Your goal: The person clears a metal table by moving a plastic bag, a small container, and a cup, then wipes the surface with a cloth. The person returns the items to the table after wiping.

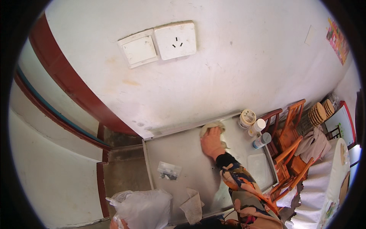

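Note:
My right hand (211,144) presses a crumpled, light-coloured cloth (218,124) against a metal tabletop (183,151) with raised edges, close to the wall side. At the bottom left, my left hand (119,223) is only partly in view, its fingers gripping a white translucent plastic bag (143,207). The bag overlaps the table's near left corner. Beside it, a thin beige cloth (193,206) lies over the near edge. A small clear plastic box (169,170) with dark pieces in it rests on the left half of the tabletop.
A wide tub (247,118), a white bottle (257,127) and a grey-capped container (262,140) stand at the table's far right. A clear tray (257,169) lies nearer. Wooden chairs (287,154) crowd the right side. The wall carries a socket (176,40) and a switch (139,49).

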Demonstrator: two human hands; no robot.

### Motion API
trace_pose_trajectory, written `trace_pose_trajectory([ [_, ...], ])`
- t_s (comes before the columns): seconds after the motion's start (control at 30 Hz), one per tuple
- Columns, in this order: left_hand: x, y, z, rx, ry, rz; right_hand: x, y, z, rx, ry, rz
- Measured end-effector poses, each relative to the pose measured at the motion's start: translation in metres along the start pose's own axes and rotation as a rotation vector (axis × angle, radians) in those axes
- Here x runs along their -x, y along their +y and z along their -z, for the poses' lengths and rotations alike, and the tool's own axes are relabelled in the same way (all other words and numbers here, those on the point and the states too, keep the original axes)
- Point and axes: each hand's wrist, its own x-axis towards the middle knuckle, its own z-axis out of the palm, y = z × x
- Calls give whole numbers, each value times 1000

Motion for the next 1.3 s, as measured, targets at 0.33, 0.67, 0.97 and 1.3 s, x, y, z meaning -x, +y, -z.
trace_pose_trajectory([
  [0.33,-7,1,-7,-131,2,-51,20,6,22,-558,150,483],
  [0.67,-14,-5,-8,-179,110,-426,8,-29,9,-306,96,207],
  [0.97,-6,-2,-5,26,40,-23,-8,-85,26,-453,20,520],
  [1.3,8,-13,-11,-4,79,-57,-23,-170,20,-626,115,799],
])
